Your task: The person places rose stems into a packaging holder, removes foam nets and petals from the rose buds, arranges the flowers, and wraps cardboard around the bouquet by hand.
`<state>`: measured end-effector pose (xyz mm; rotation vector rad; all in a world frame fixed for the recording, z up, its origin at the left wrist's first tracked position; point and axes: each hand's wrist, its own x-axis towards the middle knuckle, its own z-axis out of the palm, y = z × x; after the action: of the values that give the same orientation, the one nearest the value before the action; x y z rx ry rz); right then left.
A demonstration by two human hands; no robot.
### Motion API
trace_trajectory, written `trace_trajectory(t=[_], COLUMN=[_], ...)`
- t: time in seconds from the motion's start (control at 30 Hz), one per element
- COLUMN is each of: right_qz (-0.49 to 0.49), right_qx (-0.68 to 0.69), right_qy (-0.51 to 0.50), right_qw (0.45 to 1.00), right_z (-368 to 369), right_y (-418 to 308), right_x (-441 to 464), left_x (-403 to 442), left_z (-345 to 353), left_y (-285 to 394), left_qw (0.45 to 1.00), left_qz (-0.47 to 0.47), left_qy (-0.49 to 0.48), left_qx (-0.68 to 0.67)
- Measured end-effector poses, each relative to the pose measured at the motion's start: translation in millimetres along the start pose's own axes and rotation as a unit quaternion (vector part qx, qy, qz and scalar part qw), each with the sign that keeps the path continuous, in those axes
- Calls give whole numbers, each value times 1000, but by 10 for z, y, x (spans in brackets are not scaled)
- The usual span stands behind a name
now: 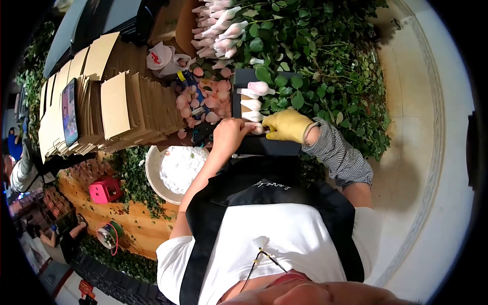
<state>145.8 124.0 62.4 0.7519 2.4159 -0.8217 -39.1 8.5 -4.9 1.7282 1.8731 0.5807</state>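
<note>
My bare left hand [229,136] pinches the netted head of a pale pink rose [257,129] at the near end of a short row. My right hand [287,126], in a yellow glove, closes at the stem side of that same rose; its fingertips are partly hidden. Other roses in white foam nets [251,105] lie side by side just beyond, on a dark tray [269,147]. A pinker netted rose [260,88] tops the row. Their leafy stems point right.
Loose pink petals [211,96] lie left of the tray, near stacked cardboard sheets [119,104] with a phone [70,113] against them. A bucket of white foam nets [179,170] stands below. Netted roses [218,28] are piled behind; leafy stems [325,66] spread right. A pink stool [105,190] stands lower left.
</note>
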Motion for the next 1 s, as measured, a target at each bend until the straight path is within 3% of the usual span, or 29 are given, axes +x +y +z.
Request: trace_trajectory(t=[0.07,0.2,0.23,0.3,0.37,0.43,0.5,0.57,0.63,0.67,0.7,0.77,0.8,0.9,1.0], right_qz=[15,43,42,46,32,19,-6,28,-46,-72,-41,54,81,98,82], right_qx=[50,49,49,163,167,172,72,87,230,202,124,-42,-73,-84,-52], right_qy=[-17,-16,-14,-20,7,36,95,72,93,205,227,124,54,17,53], right_qw=[998,998,998,985,985,984,993,993,968,955,965,990,993,991,994], right_z=[-11,15,44,105,266,370,453,230,116,83,-66,58,129,34,172], right_y=[15,9,73,182,309,369,354,175,124,62,-14,153,223,162,260], right_x=[-31,7,24,1,28,56,94,-26,-104,-111,-140,64,199,279,236], left_x=[-9,-49,-66,-92,-116,-164,-211,-269,-258,-250,-246,-62,27,210,237], left_z=[26,172,193,141,96,51,-302,-601,-464,-397,-323,-211,-140,-81,135], left_y=[15,-103,-157,-275,-336,-316,-567,-738,-627,-571,-553,-379,-288,-57,13], left_qw=[993,986,986,928,910,875,782,859,916,938,923,950,973,995,995], left_qz=[-108,-17,-20,-59,-91,-104,-201,-79,-46,-27,-114,-128,-100,-93,-26], left_qy=[-40,52,50,-31,-43,56,219,235,196,179,91,70,61,-31,96], left_qx=[-39,-157,-157,-366,-403,-470,-548,-447,-348,-297,-355,-278,-199,-18,-19])
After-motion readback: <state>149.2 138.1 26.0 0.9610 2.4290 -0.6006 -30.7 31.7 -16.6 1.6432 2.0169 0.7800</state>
